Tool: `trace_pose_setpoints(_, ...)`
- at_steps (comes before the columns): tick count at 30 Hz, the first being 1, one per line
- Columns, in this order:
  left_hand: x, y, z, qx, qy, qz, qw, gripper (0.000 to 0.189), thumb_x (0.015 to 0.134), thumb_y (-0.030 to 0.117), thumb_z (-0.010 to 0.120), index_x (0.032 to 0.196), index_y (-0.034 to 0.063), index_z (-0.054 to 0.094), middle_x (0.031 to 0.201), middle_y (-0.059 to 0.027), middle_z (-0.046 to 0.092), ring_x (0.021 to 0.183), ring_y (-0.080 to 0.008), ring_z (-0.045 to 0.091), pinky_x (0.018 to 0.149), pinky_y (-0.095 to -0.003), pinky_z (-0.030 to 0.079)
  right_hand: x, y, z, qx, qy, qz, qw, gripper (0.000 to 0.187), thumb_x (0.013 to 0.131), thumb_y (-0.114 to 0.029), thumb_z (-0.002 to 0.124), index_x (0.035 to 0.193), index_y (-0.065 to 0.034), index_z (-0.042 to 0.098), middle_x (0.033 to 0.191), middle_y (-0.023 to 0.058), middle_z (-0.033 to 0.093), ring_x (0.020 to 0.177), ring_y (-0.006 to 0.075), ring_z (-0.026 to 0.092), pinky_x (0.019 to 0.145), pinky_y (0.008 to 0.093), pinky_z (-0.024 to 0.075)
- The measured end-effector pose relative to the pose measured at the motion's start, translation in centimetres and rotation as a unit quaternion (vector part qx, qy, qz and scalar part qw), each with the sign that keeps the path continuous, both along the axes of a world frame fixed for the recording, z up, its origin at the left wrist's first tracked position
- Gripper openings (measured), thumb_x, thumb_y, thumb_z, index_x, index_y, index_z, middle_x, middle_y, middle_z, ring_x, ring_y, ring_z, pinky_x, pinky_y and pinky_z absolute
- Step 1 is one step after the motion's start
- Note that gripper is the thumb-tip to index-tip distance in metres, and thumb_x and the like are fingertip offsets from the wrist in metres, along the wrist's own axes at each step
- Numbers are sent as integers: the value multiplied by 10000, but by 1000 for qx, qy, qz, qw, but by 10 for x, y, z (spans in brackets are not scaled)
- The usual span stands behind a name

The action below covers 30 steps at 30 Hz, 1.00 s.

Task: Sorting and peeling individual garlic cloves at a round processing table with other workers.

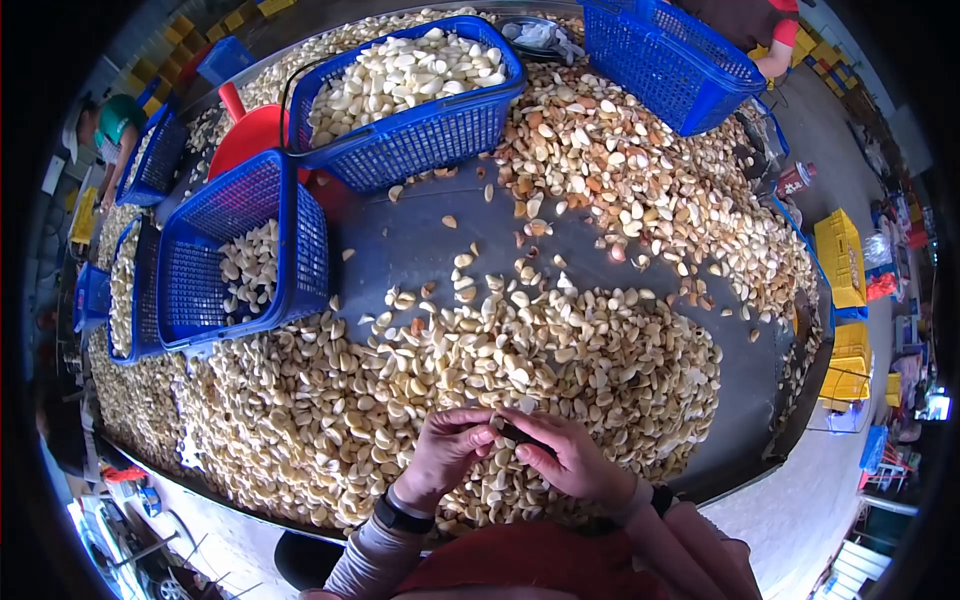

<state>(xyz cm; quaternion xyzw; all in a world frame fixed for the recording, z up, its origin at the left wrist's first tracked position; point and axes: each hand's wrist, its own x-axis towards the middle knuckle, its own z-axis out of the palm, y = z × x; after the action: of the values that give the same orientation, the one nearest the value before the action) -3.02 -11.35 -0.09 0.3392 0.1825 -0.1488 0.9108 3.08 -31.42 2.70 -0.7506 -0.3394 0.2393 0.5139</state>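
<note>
Over the near edge of a broad heap of pale garlic cloves [322, 420], my two hands meet fingertip to fingertip. My left hand [448, 454] pinches a single garlic clove [496, 423] between thumb and fingers. In my right hand [576, 454] is a small dark-handled tool [519, 433], its tip against or very near the clove; the fingers hide most of it, and I cannot make out a blade. Left of the heap, a blue plastic basket [304, 247] holds a small number of white cloves [251, 266].
Behind stands a blue basket [427, 154] full of white cloves, beside a red plastic scoop [255, 135]. A browner clove heap [622, 165] covers the back right, below another blue basket [667, 67]. Co-workers [120, 124] stand across the dark tabletop [405, 221]. Yellow crates [840, 259] are at right.
</note>
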Motion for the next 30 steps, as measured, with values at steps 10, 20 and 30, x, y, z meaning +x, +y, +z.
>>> trace_pose_setpoints(10, 3, 8, 20, 131, 36, -69, 988, 320, 851, 99, 729, 1140, -20, 657, 919, -52, 692, 721, -72, 592, 647, -203, 486, 6, 4, -12, 81, -23, 9, 996, 496, 963, -130, 545, 1420, -22, 383, 1189, 183, 613, 957, 262, 655, 820, 332, 518)
trace_pose_setpoints(20, 71, 178, 96, 866, -133, 217, 431, 348, 918, 266, 629, 1207, 69, 635, 1090, -51, 619, 951, -160, 554, 805, -307, 457, 7, -37, -24, 165, 391, -157, 892, 479, 1023, -141, 433, 1474, -103, 277, 884, 69, 549, 586, 75, 456, 545, 213, 422)
trace_pose_setpoints(30, -1, 16, -66, 764, -304, -179, 540, 104, 742, 82, 688, 810, 49, 617, 762, -75, 569, 694, -233, 567, 620, -366, 498, -1, -26, -44, 48, 190, -120, 973, 509, 1019, -102, 444, 1494, -123, 264, 837, 20, 566, 545, 34, 456, 503, 183, 410)
